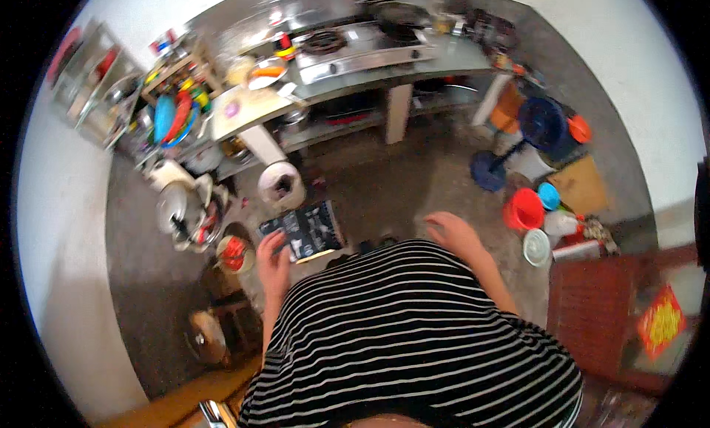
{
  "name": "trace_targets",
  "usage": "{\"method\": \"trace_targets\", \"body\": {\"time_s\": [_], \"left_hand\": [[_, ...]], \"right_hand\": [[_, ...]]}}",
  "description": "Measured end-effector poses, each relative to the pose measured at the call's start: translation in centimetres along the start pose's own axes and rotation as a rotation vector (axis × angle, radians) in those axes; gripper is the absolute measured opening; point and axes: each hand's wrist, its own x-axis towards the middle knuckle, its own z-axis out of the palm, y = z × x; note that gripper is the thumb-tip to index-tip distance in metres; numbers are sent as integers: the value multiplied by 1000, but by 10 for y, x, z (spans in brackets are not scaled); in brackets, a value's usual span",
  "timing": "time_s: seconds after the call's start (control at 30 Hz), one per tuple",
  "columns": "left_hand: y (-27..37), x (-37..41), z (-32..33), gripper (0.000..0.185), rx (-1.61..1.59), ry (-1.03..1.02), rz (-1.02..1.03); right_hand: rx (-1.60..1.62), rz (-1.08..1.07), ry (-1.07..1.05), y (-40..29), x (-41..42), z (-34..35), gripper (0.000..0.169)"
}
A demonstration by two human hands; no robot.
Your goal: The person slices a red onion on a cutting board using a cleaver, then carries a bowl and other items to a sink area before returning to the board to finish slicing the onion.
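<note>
My left hand (272, 264) hangs low with its fingers apart, in front of the near-left edge of a black printed mat (310, 228) on the floor. I cannot tell whether it touches the mat. To the right, my right hand (456, 235) is held out over the concrete floor, fingers slightly curled, nothing in it. A white bin (299, 198) with dark matter inside stands just beyond the mat. Up on the counter, a cutting board (258, 98) bears a purple piece, perhaps onion (232, 109). Behind it sits a plate with an orange carrot (268, 72).
A two-burner gas stove (360, 50) with a dark wok (402, 16) tops the counter. Left are a rice cooker (173, 206) and a bucket with red contents (234, 255). Right are a blue stool-like stand (541, 123), a red bucket (524, 209) and a reddish wooden door (588, 311).
</note>
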Motion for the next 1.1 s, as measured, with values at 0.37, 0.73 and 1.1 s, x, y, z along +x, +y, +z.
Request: {"method": "trace_targets", "body": {"time_s": [0.37, 0.73, 1.1], "left_hand": [[-19, 24, 12, 32, -117, -101, 4], [-1, 108, 112, 32, -158, -403, 59], [65, 180, 269, 35, -64, -583, 146]], "right_hand": [[55, 60, 69, -2, 6, 1, 26], [153, 447, 128, 48, -82, -8, 28], [166, 575, 295, 154, -73, -71, 29]]}}
